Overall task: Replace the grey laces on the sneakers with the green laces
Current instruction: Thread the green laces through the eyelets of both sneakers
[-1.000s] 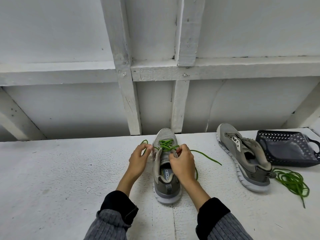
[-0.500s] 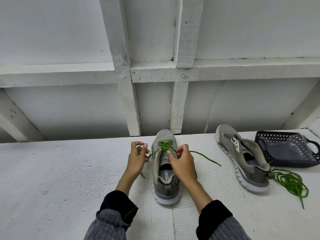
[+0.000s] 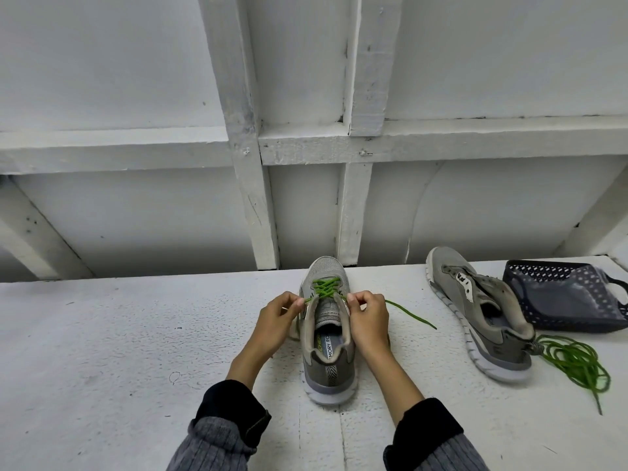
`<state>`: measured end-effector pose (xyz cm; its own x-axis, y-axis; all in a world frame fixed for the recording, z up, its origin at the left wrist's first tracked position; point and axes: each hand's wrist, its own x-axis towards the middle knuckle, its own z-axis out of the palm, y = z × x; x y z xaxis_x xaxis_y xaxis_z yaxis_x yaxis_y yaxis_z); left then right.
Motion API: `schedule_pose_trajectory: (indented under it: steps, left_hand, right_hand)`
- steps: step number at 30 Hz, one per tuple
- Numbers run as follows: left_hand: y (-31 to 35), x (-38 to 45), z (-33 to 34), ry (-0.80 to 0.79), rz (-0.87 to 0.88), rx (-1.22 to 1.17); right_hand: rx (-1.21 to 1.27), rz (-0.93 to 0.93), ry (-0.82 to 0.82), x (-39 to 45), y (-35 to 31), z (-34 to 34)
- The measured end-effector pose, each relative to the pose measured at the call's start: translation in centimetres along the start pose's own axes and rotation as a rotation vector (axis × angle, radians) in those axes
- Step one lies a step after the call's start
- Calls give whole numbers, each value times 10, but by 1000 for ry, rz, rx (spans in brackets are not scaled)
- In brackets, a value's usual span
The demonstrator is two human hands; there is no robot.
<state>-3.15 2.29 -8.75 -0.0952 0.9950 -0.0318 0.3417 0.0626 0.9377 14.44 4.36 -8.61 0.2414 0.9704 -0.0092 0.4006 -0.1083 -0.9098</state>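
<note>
**One sneaker half laced in green, the other still bare**

Taking the centre sneaker [image 3: 328,331] as the landmark: just to its left, the left hand [image 3: 273,322] pinches one end of the green lace [image 3: 324,289], fingers curled. The lace crosses only the front eyelets; upper ones look unthreaded. Just to its right, the right hand [image 3: 368,319] pinches the other end. Well right, the second sneaker [image 3: 475,311] lies laceless beside a loose green lace [image 3: 574,362]. Grey laces aren't visible.
</note>
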Motion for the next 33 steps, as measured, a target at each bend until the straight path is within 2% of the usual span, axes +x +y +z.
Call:
schedule_pose_trajectory:
  steps: [3, 6, 8, 12, 17, 28, 33]
  left_hand:
    - [-8, -2, -10, 184, -72, -83]
    - [-27, -5, -26, 344, -94, 125]
    - [-36, -8, -36, 291, -125, 271]
    - [-41, -21, -45, 86, -134, 530]
    - [-44, -34, -51, -88, 81, 790]
    - [-54, -48, -39, 82, 267, 975]
    - [-50, -47, -41, -67, 226, 868]
  right_hand:
    - [-6, -90, 65, -11, -10, 4]
    - [-26, -177, 73, -19, -18, 10]
    - [-71, -209, 64, -21, -20, 12]
    - [-136, -228, 50, -21, -18, 11]
    - [-131, -237, 79, -23, -18, 12]
    - [-48, -163, 208, -28, -16, 12]
    - [-38, -147, 217, -28, -17, 13]
